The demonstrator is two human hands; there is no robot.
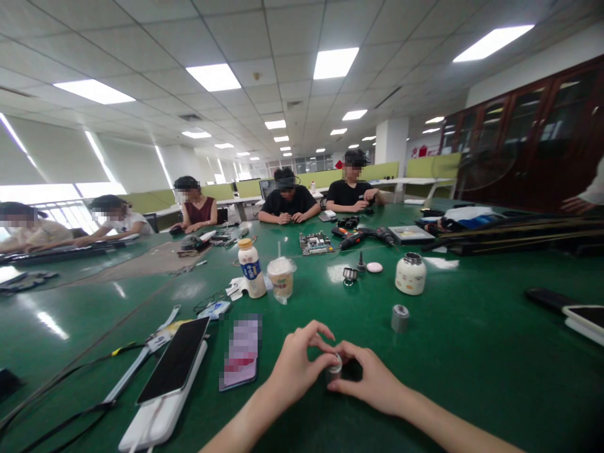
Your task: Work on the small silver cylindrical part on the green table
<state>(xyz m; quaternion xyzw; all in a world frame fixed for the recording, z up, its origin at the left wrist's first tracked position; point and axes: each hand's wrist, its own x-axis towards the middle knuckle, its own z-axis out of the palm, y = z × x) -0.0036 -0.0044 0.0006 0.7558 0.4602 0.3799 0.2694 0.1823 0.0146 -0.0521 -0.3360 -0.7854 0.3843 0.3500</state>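
Both hands meet over a small silver metal cylinder (334,375) low in the middle of the head view. My right hand (372,379) is closed around its side, thumb low and fingers behind. The thumb of my left hand (298,360) and a bent finger come together at the cylinder's top rim. Fingers hide much of the piece, so its top is hard to make out. A similar metal cylinder (400,319) stands upright just beyond my right hand. Behind that is a cream insulated bottle (410,277) with a drawn face and an open metal neck.
Left of my hands lie a purple phone (241,352) and a dark-screened phone (175,358) on a white power bank (163,409). Ahead stand a drink bottle (251,270) and a plastic cup (281,280). A circuit board (316,244) and power drills (363,236) lie farther back. Several people sit around the green table (453,377).
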